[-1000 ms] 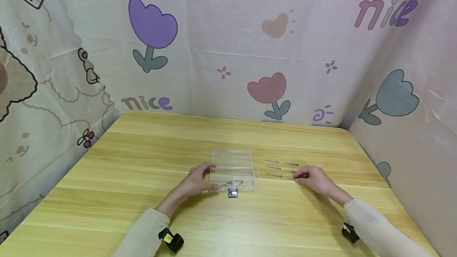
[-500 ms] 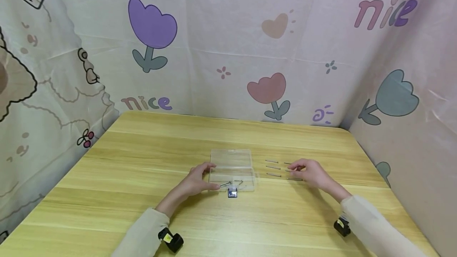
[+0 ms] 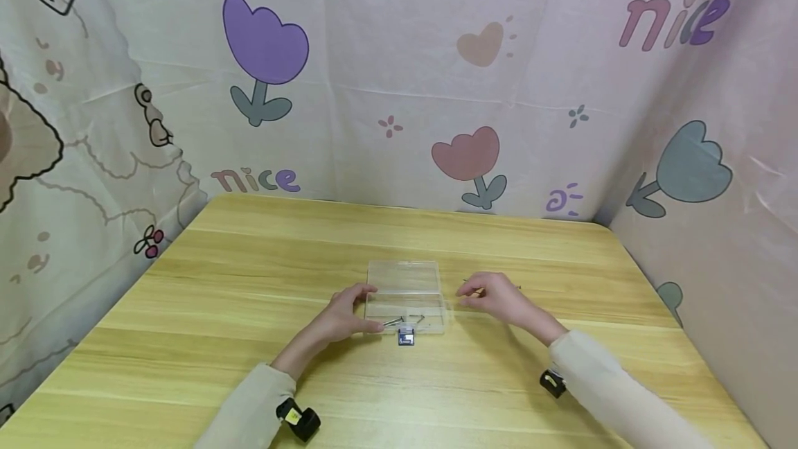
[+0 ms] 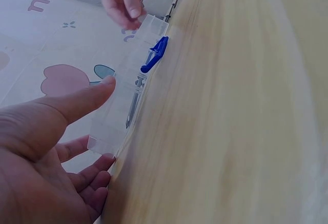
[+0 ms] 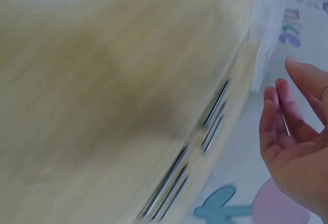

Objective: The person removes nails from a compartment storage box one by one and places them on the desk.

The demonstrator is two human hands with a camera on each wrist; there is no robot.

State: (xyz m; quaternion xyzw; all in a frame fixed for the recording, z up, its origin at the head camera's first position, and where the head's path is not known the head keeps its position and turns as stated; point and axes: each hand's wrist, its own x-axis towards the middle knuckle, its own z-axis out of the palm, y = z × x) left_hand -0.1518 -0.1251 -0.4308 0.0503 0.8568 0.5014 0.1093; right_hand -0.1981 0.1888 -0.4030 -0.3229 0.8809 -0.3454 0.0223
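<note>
- My left hand (image 3: 339, 316) steadies the clear plastic box (image 3: 405, 296) at its left end: thumb on the near edge, fingers curved around the far-left corner, touching it.
- The box sits open at the middle of the wooden table (image 3: 249, 283), lid laid flat behind. A blue latch (image 3: 406, 337) sticks out on its near side. A few nails (image 3: 399, 321) lie inside the near half.
- My right hand (image 3: 495, 298) hovers just right of the box, fingertips drawn together. The left wrist view shows them pinched at the box's right end; whether they grip a nail, I cannot tell.
- Loose nails (image 5: 215, 116) lie in rows on the table right of the box, partly hidden behind my right hand.
</note>
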